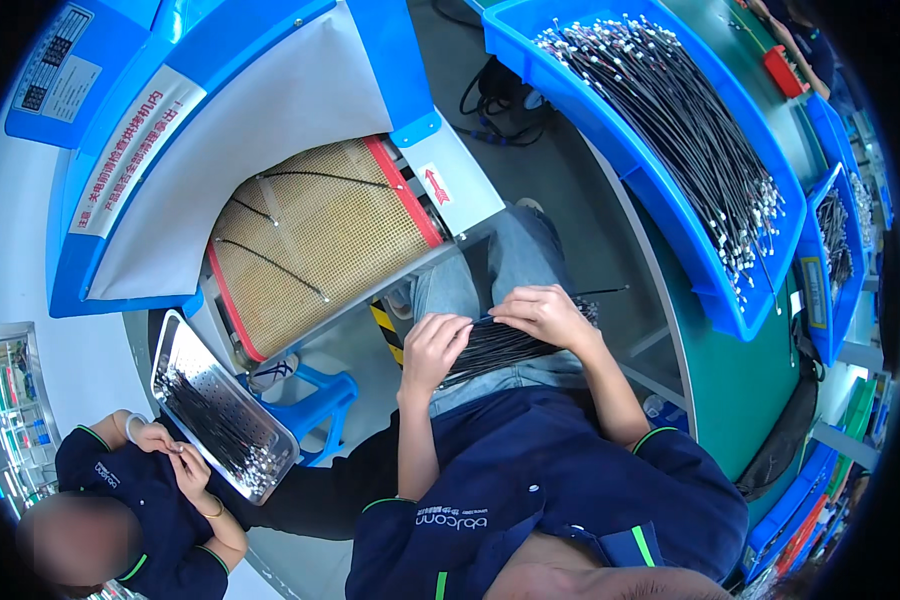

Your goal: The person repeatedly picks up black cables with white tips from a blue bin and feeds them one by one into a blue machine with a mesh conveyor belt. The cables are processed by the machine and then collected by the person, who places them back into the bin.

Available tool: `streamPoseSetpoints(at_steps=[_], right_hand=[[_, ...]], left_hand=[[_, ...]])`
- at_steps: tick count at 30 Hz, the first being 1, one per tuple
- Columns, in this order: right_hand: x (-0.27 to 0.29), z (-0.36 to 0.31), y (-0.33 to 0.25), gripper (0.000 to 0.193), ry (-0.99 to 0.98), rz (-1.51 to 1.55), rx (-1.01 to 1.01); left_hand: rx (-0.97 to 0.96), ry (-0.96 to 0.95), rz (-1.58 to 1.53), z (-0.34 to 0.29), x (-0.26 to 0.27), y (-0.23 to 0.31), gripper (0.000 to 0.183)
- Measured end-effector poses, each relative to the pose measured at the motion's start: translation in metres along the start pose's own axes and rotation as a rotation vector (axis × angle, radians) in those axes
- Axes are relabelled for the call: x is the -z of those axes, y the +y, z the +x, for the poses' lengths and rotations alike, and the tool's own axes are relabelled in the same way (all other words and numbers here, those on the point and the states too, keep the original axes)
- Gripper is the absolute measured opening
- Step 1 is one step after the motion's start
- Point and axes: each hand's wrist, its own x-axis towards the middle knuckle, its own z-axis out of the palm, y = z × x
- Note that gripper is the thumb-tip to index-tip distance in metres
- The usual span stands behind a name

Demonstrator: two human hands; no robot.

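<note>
A bundle of thin black cables (500,348) lies across my lap, partly covered by my hands. Just above it, my left hand (436,350) pinches with thumb and fingertips at what looks like one black cable. Close to its right, my right hand (547,316) is closed in a similar pinch on the same strand. A thin black cable end (610,291) sticks out past my right hand. The exact spot between the fingertips is too small to make out.
Ahead-left, a blue machine (410,80) has a mesh conveyor belt (370,230) carrying several cables. A blue bin (620,165) full of connector-ended cables stands on the green table (735,400) at right. Left, a co-worker's hands (175,450) are beside a metal tray (185,350). A blue stool (315,405) stands nearby.
</note>
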Motion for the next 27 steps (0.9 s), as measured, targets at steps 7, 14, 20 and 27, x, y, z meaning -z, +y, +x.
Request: streamPoseSetpoints(at_steps=[7,14,20,27], right_hand=[[0.0003,0.0004,0.0005,0.012,0.012,0.005,0.007],[-0.0011,0.0015,-0.0013,0.011,0.024,0.039,0.008],[-0.0007,0.0008,0.0009,0.010,0.025,0.026,0.040],[0.0004,0.0023,-0.0012,0.010,0.019,0.057,0.026]], left_hand=[[0.077,0.012,-0.040,-0.0004,0.0000,0.0038,0.015],[-0.040,0.066,-0.028,-0.0027,-0.0034,-0.0014,0.017],[-0.104,0.067,-0.031,0.0021,-0.0031,0.0009,0.015],[-0.112,0.061,-0.038,0.0016,-0.0038,-0.0008,0.015]])
